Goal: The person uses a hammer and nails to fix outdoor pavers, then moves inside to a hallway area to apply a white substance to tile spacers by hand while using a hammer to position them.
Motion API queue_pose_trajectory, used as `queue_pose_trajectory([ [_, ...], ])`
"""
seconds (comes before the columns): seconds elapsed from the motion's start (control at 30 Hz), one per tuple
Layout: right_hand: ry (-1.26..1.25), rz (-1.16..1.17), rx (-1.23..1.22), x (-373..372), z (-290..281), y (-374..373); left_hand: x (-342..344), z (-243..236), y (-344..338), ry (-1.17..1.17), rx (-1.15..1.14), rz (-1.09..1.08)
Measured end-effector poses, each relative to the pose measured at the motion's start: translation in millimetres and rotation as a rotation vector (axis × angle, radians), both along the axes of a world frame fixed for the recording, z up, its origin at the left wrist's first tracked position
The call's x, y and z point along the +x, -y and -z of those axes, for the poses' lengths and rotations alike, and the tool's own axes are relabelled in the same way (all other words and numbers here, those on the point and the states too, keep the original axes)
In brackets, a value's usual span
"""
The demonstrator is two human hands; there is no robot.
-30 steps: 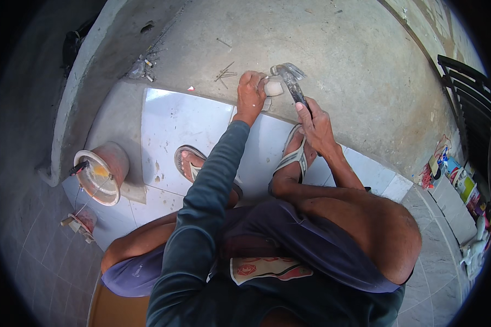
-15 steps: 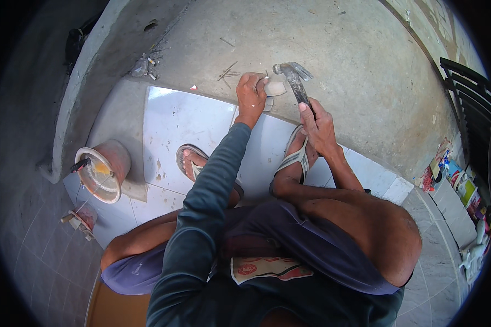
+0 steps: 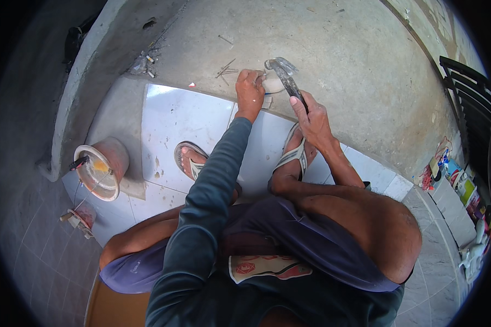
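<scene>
My right hand (image 3: 313, 117) is wrapped round the dark handle of a claw hammer (image 3: 287, 76). The hammer's worn metal head is raised just right of my left hand's fingertips. My left hand (image 3: 250, 94) is closed in a pinch on a thin nail (image 3: 264, 75), mostly hidden by the fingers. Beside those fingers lies a pale, rounded flat piece (image 3: 273, 85) on the concrete, partly covered by hand and hammer. Several loose nails (image 3: 226, 70) lie on the concrete left of my left hand.
White floor tiles (image 3: 183, 117) meet rough concrete (image 3: 338, 60) along a step-like edge under my sandalled feet. At left stand a dirty bucket (image 3: 101, 169) and a small red container (image 3: 82, 219). A low wall (image 3: 87, 82) curves behind them. Colourful packages (image 3: 461, 188) and a black rack (image 3: 466, 92) are at right.
The hammer and my right hand have moved left, bringing the head closer to my left fingertips. My left hand keeps its pinch in nearly the same place.
</scene>
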State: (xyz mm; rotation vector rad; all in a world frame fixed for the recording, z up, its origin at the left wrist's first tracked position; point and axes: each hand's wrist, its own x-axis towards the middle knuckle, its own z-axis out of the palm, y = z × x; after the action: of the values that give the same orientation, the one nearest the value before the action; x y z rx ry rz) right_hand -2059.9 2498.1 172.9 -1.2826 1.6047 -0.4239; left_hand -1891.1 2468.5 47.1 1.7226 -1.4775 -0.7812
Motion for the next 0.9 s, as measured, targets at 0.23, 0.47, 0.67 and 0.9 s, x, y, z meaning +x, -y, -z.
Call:
queue_pose_trajectory([
  [0.23,-0.080,-0.084,-0.033,-2.3,0.1,-0.7,0.1,3.9,-0.6,0.062,-0.080,0.039],
  [0.47,-0.037,-0.047,-0.012,-2.2,-10.3,5.0,0.2,3.9,0.1,0.062,-0.158,0.064],
  [0.67,-0.079,-0.026,0.045,-4.9,-2.9,8.1,1.2,2.2,5.2,-0.007,-0.115,0.085],
  [0.9,-0.076,-0.042,0.007,-4.7,-8.8,13.1,4.1,-1.5,6.4,-0.140,0.032,0.065],
])
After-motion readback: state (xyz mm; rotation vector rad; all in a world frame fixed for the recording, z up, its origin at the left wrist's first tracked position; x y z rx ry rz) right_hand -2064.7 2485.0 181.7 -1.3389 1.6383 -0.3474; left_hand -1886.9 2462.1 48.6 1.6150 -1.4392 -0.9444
